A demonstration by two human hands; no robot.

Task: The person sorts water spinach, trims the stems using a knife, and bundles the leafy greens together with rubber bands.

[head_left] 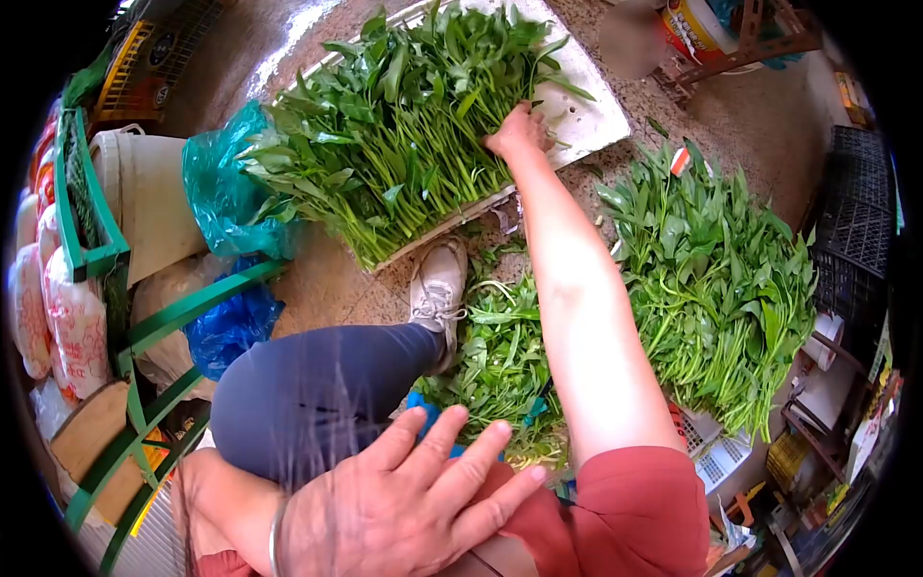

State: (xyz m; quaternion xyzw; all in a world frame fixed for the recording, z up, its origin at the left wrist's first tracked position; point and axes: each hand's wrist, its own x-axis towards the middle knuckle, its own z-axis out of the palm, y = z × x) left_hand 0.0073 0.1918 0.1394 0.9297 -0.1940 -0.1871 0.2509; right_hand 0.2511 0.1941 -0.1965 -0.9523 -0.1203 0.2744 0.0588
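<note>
My right hand (524, 133) reaches out to the right edge of a thick layer of leafy green stems (413, 144), laid in a white foam tray (585, 101). Its fingers are bent at the stem ends, and whether they grip any stem is hidden. Close to the camera, my left hand (413, 486) is held over my lap with its fingers spread and nothing in it. A second large heap of greens (711, 288) lies to the right of my right arm. More loose greens (505, 365) lie below the tray, beside my shoe (439, 288).
At the left stand a green metal frame (192, 308), a white bucket (144, 192), a teal plastic bag (226, 178) and a blue bag (236, 322). Black crates (854, 212) are stacked at the far right. A rusty metal stand (750, 53) is at the top right.
</note>
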